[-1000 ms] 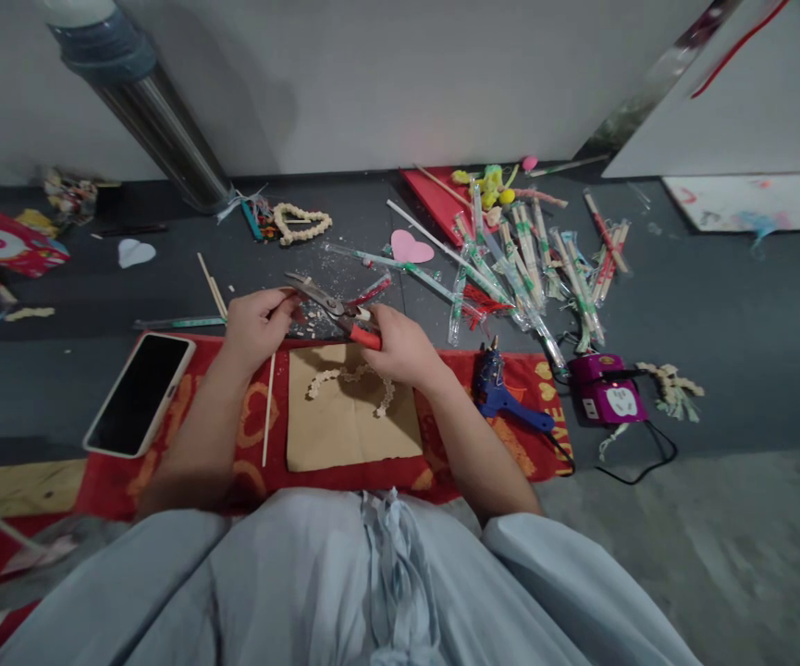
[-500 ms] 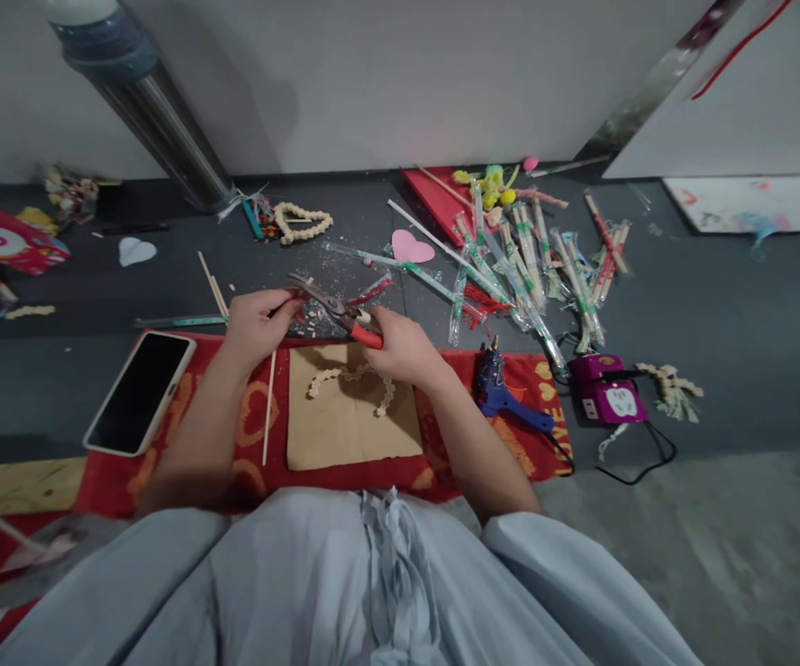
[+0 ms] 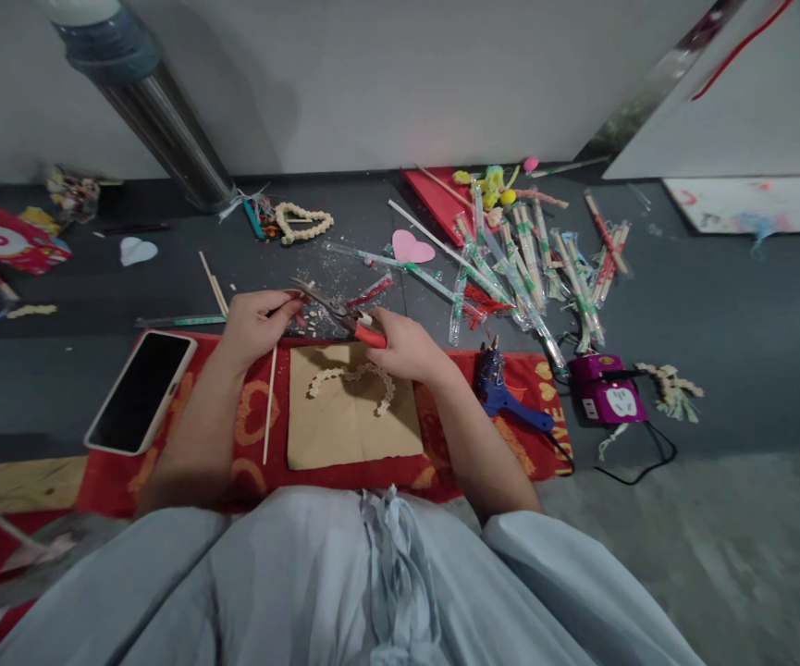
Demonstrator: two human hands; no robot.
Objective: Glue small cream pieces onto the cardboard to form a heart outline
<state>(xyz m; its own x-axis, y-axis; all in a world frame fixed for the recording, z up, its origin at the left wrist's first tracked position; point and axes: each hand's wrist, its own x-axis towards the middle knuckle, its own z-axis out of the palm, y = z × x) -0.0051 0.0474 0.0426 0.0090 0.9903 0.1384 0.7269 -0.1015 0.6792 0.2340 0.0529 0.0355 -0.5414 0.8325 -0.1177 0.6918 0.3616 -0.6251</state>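
My right hand (image 3: 406,344) is closed round the red handles of a pair of pliers (image 3: 335,308), whose jaws point left toward my other hand. My left hand (image 3: 259,324) is pinched near the jaw tips; whatever lies between its fingers is too small to make out. Below the hands, a curved strip of small pale pieces (image 3: 354,374) rests on a brown board (image 3: 354,435). A thin pale stick (image 3: 270,407) runs down beside the board from under my left hand. Small pale cut bits (image 3: 313,319) are scattered under the pliers.
A phone (image 3: 141,393) lies left on the red cloth (image 3: 251,416), a blue glue gun (image 3: 507,393) right. Beyond are a purple power socket (image 3: 608,388), wrapped sticks (image 3: 528,259), a pink paper heart (image 3: 412,246), a pale heart-shaped frame (image 3: 302,223) and a tall steel bottle (image 3: 178,139).
Both hands and the pliers stay in nearly the same place, with only a very slight shift of the pliers. Nothing else has visibly moved.
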